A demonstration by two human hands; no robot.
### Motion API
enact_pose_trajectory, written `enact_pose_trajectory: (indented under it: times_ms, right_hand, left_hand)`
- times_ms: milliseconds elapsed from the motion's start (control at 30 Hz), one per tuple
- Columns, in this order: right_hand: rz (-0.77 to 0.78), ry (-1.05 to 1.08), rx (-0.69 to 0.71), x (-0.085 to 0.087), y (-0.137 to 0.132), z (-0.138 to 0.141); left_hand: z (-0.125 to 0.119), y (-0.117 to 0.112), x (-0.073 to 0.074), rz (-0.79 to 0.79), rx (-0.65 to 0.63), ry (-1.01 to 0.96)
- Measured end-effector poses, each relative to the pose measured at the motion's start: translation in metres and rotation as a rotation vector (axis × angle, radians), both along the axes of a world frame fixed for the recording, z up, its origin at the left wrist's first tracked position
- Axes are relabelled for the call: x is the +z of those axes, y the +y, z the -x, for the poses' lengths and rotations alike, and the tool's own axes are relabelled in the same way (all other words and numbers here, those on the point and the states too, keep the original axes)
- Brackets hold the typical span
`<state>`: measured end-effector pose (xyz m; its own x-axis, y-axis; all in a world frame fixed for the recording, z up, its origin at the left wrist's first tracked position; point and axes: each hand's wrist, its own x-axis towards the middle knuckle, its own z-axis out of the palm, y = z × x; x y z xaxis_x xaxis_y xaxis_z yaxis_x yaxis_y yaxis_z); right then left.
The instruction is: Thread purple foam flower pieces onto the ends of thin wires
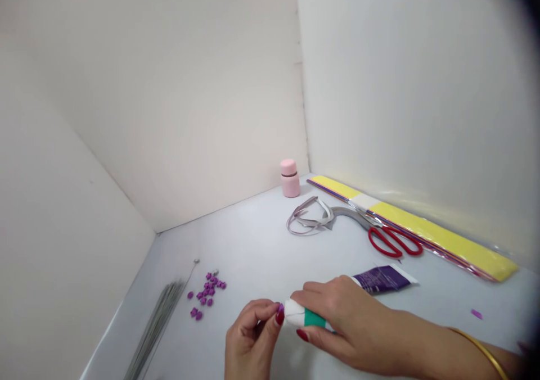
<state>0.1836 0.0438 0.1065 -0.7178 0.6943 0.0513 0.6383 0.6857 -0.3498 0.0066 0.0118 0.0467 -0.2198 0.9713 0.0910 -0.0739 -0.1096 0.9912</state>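
Observation:
My left hand (pixel 254 335) is closed, thumb and fingertips pinching a small purple piece (pixel 280 308), mostly hidden by the fingers. Directly to its right, my right hand (pixel 337 318) wraps around a white bottle with a green band (pixel 314 319). The bottle's white end points left and is at the purple piece; I cannot tell if they touch. Just beyond my right hand lies a purple tube (pixel 386 279), its left end hidden by the hand. Several small purple folded stars (pixel 206 290) lie loose on the table to the left of my left hand.
A bundle of thin grey wires (pixel 156 329) lies at the left. Farther back are a pink jar (pixel 290 179), curled grey strips (pixel 312 217) and red-handled scissors (pixel 390 240). A pack of yellow strips (pixel 422 225) runs along the right wall. A purple scrap (pixel 476 313) lies at right.

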Motion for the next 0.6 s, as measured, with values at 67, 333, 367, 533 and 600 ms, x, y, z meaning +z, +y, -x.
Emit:
enact_pose_trajectory:
  times_ms: [67, 333, 367, 533, 600]
  right_hand:
    - [-0.008, 0.004, 0.010, -0.0007, 0.0005, 0.0009]
    - [-0.046, -0.023, 0.040, 0.0004, 0.0005, 0.0060]
    - [-0.048, -0.026, 0.040, 0.0001, 0.0001, 0.0068]
    - [-0.057, -0.057, 0.023, -0.0030, -0.0015, 0.0093]
    - [-0.067, -0.053, 0.020, -0.0036, -0.0019, 0.0099]
  left_hand:
    - [0.0026, 0.0001, -0.0016, 0.020, -0.025, 0.002]
    - [0.0042, 0.0007, -0.0045, 0.080, -0.019, -0.091]
    - [0.0044, 0.0005, -0.0043, 0.077, -0.024, -0.090]
    - [0.0075, -0.0018, -0.0038, 0.018, -0.031, 0.002]
    - [0.0084, -0.0023, -0.0034, -0.001, -0.032, 0.030]
